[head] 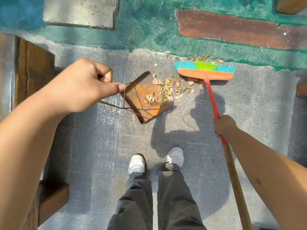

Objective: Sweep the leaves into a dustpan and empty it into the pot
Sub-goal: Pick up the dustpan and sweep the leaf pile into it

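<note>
**Two hands, one pile: part of the leaves in the pan, part still outside**

Two tools are working toward each other here. The left hand (83,83) holds the thin wire handle (116,106) of the rusty dustpan (141,100), with its fingers curled round the wire and the thumb pressed along it. I think the handle is held high so that the open edge of the pan lies flat on the floor, facing the pile. The right hand (224,128) grips the red part of the broom shaft, fingers wrapped fully around it. The broom (206,72) stands beyond the pile, so a pull toward the pan would push the leaves in.

The leaves (166,90) lie partly on the pan and partly on the grey floor (93,146) just in front of its edge. A smaller group of leaves (199,57) is behind the bristles, at the border of the green painted ground, and a few single ones lie apart near there.

The pot is not in view, so I cannot say where the pan must be emptied.

Around: a wooden bench (33,67) stands close on the left, and the person's white shoes (136,163) are well behind the pan. Nothing blocks the path of the broom; in my judgement only the leaves behind the brush risk to be missed.
</note>
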Tool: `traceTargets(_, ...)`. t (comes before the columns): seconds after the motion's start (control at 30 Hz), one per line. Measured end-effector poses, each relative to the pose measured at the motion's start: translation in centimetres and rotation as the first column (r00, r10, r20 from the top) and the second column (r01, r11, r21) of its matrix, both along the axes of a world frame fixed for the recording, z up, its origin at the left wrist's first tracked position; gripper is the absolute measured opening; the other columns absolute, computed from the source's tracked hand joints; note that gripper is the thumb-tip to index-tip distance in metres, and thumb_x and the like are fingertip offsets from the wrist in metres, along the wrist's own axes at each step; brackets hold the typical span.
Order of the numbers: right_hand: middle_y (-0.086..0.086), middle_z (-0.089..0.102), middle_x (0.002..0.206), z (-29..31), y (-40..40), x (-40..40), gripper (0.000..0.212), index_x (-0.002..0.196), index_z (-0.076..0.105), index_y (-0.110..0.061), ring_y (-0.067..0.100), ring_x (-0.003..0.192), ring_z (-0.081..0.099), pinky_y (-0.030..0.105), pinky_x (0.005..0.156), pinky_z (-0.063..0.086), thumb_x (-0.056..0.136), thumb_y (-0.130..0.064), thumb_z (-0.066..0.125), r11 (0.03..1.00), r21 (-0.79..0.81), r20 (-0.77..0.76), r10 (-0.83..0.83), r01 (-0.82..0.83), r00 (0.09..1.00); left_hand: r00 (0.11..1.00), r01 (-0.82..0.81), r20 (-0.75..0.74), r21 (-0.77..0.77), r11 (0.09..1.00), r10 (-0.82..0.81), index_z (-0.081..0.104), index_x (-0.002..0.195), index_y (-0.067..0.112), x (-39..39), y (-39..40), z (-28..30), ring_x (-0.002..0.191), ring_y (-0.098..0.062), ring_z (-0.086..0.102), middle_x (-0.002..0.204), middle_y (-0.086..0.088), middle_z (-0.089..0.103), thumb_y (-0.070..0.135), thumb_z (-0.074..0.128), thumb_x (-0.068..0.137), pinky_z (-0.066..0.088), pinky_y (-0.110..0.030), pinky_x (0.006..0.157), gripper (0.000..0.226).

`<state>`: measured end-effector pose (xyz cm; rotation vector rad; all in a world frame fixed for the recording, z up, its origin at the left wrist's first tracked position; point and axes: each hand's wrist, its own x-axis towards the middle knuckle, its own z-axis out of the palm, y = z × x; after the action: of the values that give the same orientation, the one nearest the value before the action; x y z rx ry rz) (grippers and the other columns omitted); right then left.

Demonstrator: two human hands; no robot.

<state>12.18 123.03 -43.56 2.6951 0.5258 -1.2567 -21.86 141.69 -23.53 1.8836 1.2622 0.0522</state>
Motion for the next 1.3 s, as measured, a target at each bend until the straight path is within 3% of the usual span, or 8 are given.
traceTargets(0.13, 0.013, 0.057, 0.062, -0.3, -1.1, -2.9, 0.032, 0.095, 0.058, 0.004, 0.024, 0.041, 0.052, 0.025, 0.035, 0.038, 0.098, -0.026, 0.047, 0.999, -0.036, -0.118, 0.005, -0.009, 0.993, 1.0, -0.015, 0.011, -0.011, 1.0, 0.015, 0.037, 0.054, 0.011, 0.4, -0.2, 0.1, 0.041, -0.009, 0.021, 0.042, 0.005, 0.027, 0.027, 0.072, 0.081, 0.017, -0.018, 0.038, 0.047)
traceTargets(0.3, 0.008, 0.049, 0.057, -0.4, -3.0, -7.3, 0.034, 0.071, 0.052, -0.007, 0.024, 0.051, 0.051, 0.035, 0.053, 0.048, 0.097, -0.027, 0.047, 0.981, 0.005, -0.219, 0.19, -0.194, 0.957, 1.0, -0.015, 0.002, 0.001, 1.0, 0.015, 0.033, 0.052, 0.013, 0.8, -0.6, 0.2, 0.041, -0.009, 0.021, 0.042, 0.005, 0.028, 0.027, 0.072, 0.081, 0.017, -0.022, 0.04, 0.05)
traceTargets(0.47, 0.001, 0.048, 0.058, 0.5, -4.2, -9.1, 0.039, 0.061, 0.039, -0.024, 0.022, 0.057, 0.05, 0.025, 0.052, 0.035, 0.098, -0.023, 0.048, 0.941, 0.104, -0.278, 0.337, -0.321, 0.899, 1.0, -0.028, -0.003, -0.001, 1.0, 0.028, 0.032, 0.051, 0.013, 0.6, -1.3, 0.0, 0.039, -0.009, 0.022, 0.039, 0.006, 0.031, 0.025, 0.072, 0.082, 0.018, -0.021, 0.039, 0.052)
traceTargets(0.63, 0.01, 0.053, 0.064, 2.2, -5.4, -7.1, 0.028, 0.079, 0.054, -0.008, 0.026, 0.055, 0.054, 0.037, 0.053, 0.049, 0.098, -0.027, 0.044, 0.976, 0.063, -0.287, 0.218, -0.208, 0.933, 0.999, -0.053, 0.0, -0.001, 0.999, 0.053, 0.032, 0.051, 0.015, -0.2, -1.8, 0.0, 0.039, -0.01, 0.024, 0.038, 0.007, 0.03, 0.026, 0.072, 0.082, 0.018, -0.019, 0.038, 0.052)
traceTargets(0.83, 0.011, 0.052, 0.061, 3.2, -6.2, -3.7, 0.027, 0.075, 0.052, -0.011, 0.026, 0.052, 0.052, 0.037, 0.051, 0.047, 0.096, -0.028, 0.047, 0.982, 0.136, -0.224, 0.16, -0.131, 0.961, 0.996, -0.08, 0.035, 0.011, 0.997, 0.08, 0.03, 0.052, 0.015, -0.9, -2.2, 0.0, 0.039, -0.009, 0.022, 0.041, 0.006, 0.03, 0.025, 0.071, 0.083, 0.018, -0.02, 0.039, 0.053)
traceTargets(0.9, 0.01, 0.05, 0.061, 3.7, -6.1, -3.3, 0.026, 0.076, 0.052, -0.011, 0.022, 0.044, 0.047, 0.031, 0.045, 0.041, 0.096, -0.027, 0.049, 0.983, 0.18, -0.301, 0.033, 0.022, 0.953, 0.995, -0.092, 0.042, 0.011, 0.996, 0.091, 0.03, 0.052, 0.014, -0.9, -2.2, 0.2, 0.038, -0.009, 0.022, 0.04, 0.006, 0.03, 0.026, 0.071, 0.083, 0.018, -0.019, 0.038, 0.053)
traceTargets(1.07, 0.0, 0.047, 0.058, 5.5, -4.5, -3.4, 0.015, 0.093, 0.055, -0.01, 0.008, 0.037, 0.033, 0.017, 0.034, 0.03, 0.097, -0.024, 0.053, 0.895, 0.082, -0.584, -0.314, 0.439, 0.749, 0.995, -0.091, 0.049, 0.015, 0.996, 0.09, 0.031, 0.053, 0.012, -0.4, -2.0, 0.4, 0.039, -0.01, 0.023, 0.044, 0.003, 0.026, 0.026, 0.071, 0.083, 0.018, -0.02, 0.038, 0.052)
traceTargets(1.3, -0.002, 0.047, 0.058, 4.9, -3.3, -3.6, 0.019, 0.099, 0.057, -0.01, 0.005, 0.037, 0.035, 0.015, 0.033, 0.029, 0.098, -0.028, 0.051, 0.865, -0.005, -0.688, -0.367, 0.501, 0.626, 0.994, -0.087, 0.07, 0.011, 0.996, 0.086, 0.029, 0.051, 0.014, 0.4, -1.9, 0.2, 0.039, -0.008, 0.021, 0.04, 0.006, 0.029, 0.026, 0.071, 0.082, 0.017, -0.021, 0.039, 0.054)
